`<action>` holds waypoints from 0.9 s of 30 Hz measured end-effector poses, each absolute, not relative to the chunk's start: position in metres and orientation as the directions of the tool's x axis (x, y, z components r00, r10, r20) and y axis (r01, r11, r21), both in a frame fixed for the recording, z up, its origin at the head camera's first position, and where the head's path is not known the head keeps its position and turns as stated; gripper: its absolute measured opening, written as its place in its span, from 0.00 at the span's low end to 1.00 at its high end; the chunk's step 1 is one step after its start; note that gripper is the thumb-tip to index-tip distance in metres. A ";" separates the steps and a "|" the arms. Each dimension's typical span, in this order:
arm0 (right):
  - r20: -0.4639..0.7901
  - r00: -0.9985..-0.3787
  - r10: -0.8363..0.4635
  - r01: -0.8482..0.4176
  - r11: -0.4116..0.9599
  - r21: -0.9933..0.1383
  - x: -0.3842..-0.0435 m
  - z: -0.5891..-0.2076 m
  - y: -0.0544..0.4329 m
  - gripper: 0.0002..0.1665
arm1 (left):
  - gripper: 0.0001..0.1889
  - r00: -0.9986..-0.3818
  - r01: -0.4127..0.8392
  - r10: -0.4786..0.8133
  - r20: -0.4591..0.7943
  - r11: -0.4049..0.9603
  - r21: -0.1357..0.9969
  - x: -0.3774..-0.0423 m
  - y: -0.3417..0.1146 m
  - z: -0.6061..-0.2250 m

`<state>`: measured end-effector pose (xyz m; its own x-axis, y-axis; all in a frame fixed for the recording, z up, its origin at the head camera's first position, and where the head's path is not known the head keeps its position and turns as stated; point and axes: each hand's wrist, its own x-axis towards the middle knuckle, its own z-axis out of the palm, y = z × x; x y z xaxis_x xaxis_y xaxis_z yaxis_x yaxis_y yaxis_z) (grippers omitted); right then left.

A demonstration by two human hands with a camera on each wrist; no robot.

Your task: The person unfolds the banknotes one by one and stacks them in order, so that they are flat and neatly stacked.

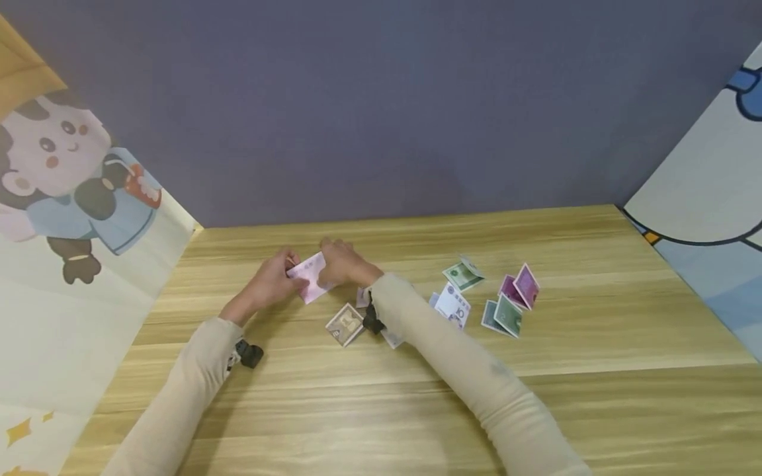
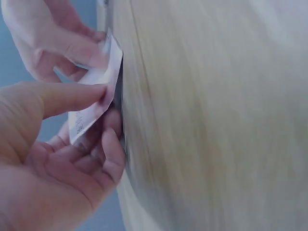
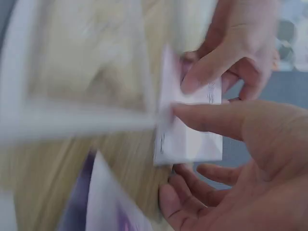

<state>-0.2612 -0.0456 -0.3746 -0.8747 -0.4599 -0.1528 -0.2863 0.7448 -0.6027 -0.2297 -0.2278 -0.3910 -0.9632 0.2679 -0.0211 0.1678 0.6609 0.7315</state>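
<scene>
Between my two hands is a pink banknote [image 1: 308,276], held above the far left part of the table. My left hand [image 1: 270,281] pinches its left side, thumb on top and fingers beneath. At the other end, my right hand [image 1: 346,264] holds the note between thumb and fingers. The right wrist view shows the pale printed face of the banknote [image 3: 197,142] with both thumbs pressing on it. A brown folded banknote [image 1: 345,324] lies nearest, just in front of the hands. My right sleeve partly covers another pale note [image 1: 393,339] beside it.
Right of my right forearm stand several folded notes: a green one [image 1: 462,277], a white-blue one [image 1: 454,304], a magenta one [image 1: 527,287] and a dark green one [image 1: 508,316]. A grey-blue panel [image 1: 381,119] rises behind the wooden table [image 1: 333,403]. Printed walls flank both sides.
</scene>
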 end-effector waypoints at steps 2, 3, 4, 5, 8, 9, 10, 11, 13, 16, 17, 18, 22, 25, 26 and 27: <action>-0.155 -0.873 -0.463 -0.212 0.645 -0.734 -0.263 -0.373 -0.042 0.35 | 0.18 -0.964 0.165 0.265 -0.009 0.625 0.763 -0.229 -0.227 -0.390; -0.156 -0.873 -0.463 -0.171 0.588 -0.791 -0.264 -0.372 -0.040 0.30 | 0.18 -0.965 0.156 0.261 -0.008 0.602 0.783 -0.228 -0.226 -0.389; -0.161 -0.870 -0.466 -0.129 0.531 -0.838 -0.265 -0.370 -0.038 0.25 | 0.18 -0.968 0.147 0.252 -0.005 0.581 0.800 -0.227 -0.226 -0.387; -0.161 -0.869 -0.467 -0.101 0.488 -0.867 -0.265 -0.368 -0.036 0.20 | 0.19 -0.970 0.135 0.244 -0.004 0.553 0.822 -0.226 -0.225 -0.385; -0.131 -0.877 -0.463 -0.096 0.435 -0.895 -0.265 -0.356 -0.028 0.11 | 0.21 -0.975 0.100 0.222 -0.002 0.447 0.889 -0.223 -0.224 -0.378; -0.119 -0.876 -0.468 -0.103 0.423 -0.900 -0.265 -0.352 -0.025 0.09 | 0.22 -0.977 0.091 0.215 0.000 0.413 0.906 -0.222 -0.223 -0.375; -0.101 -0.874 -0.475 -0.121 0.415 -0.902 -0.264 -0.348 -0.022 0.08 | 0.22 -0.978 0.083 0.209 0.001 0.385 0.919 -0.221 -0.222 -0.373; -0.079 -0.874 -0.480 -0.145 0.411 -0.900 -0.262 -0.343 -0.019 0.07 | 0.23 -0.978 0.082 0.210 0.005 0.358 0.930 -0.220 -0.221 -0.370; -0.044 -0.867 -0.497 -0.188 0.407 -0.894 -0.259 -0.335 -0.012 0.07 | 0.23 -0.978 0.083 0.208 0.014 0.327 0.941 -0.216 -0.219 -0.365; 0.011 -0.854 -0.520 -0.260 0.408 -0.875 -0.252 -0.326 -0.001 0.06 | 0.20 -0.977 0.094 0.210 0.033 0.285 0.954 -0.209 -0.213 -0.359; 0.032 -0.850 -0.526 -0.286 0.410 -0.866 -0.249 -0.324 0.003 0.06 | 0.19 -0.975 0.101 0.218 0.042 0.266 0.959 -0.206 -0.210 -0.358; 0.049 -0.847 -0.530 -0.309 0.415 -0.856 -0.246 -0.322 0.007 0.06 | 0.17 -0.973 0.107 0.228 0.049 0.247 0.963 -0.203 -0.207 -0.357; 0.114 -0.834 -0.540 -0.368 0.391 -0.844 -0.231 -0.317 0.030 0.06 | 0.13 -0.954 0.135 0.289 0.079 0.179 0.974 -0.191 -0.193 -0.351; 0.117 -0.829 -0.547 -0.365 0.370 -0.854 -0.216 -0.316 0.050 0.05 | 0.12 -0.937 0.149 0.341 0.083 0.171 0.974 -0.181 -0.182 -0.348; 0.110 -0.829 -0.549 -0.355 0.363 -0.861 -0.211 -0.316 0.057 0.05 | 0.12 -0.930 0.153 0.358 0.083 0.171 0.973 -0.177 -0.178 -0.347; 0.101 -0.830 -0.549 -0.343 0.359 -0.868 -0.205 -0.315 0.063 0.05 | 0.12 -0.923 0.157 0.375 0.082 0.174 0.972 -0.174 -0.174 -0.346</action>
<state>-0.2051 0.0631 -0.3153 -0.8300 -0.5485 0.1012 -0.3432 0.3592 -0.8679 -0.1739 -0.1738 -0.3460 -0.9234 0.3749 0.0822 0.1570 0.1735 0.9722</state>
